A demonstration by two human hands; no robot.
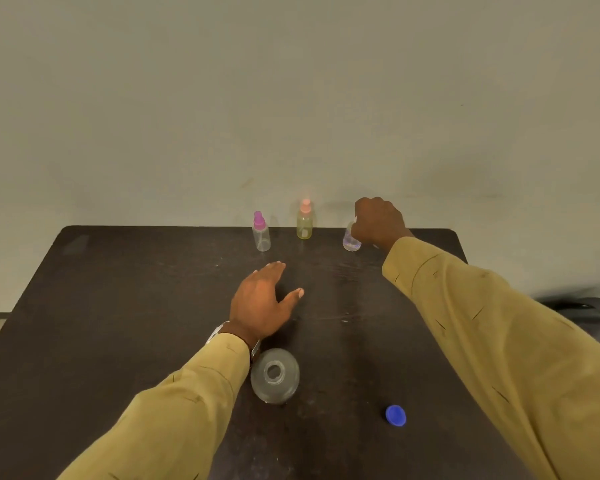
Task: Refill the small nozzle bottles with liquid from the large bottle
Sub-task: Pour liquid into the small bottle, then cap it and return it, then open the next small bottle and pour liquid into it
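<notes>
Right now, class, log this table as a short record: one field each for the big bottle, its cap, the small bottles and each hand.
big bottle: upright, open, beside left wrist
blue cap: off, lying on table
pink-top bottle: upright, capped, far edge
yellow bottle: upright, capped, right of it
third bottle: rightmost, top hidden
left hand: open, empty, mid-table
right hand: grips third bottle's top

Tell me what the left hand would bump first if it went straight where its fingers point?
The left hand points at the gap between the pink-capped bottle and the yellow bottle, likely brushing the yellow one first, though depth is unclear.
</notes>
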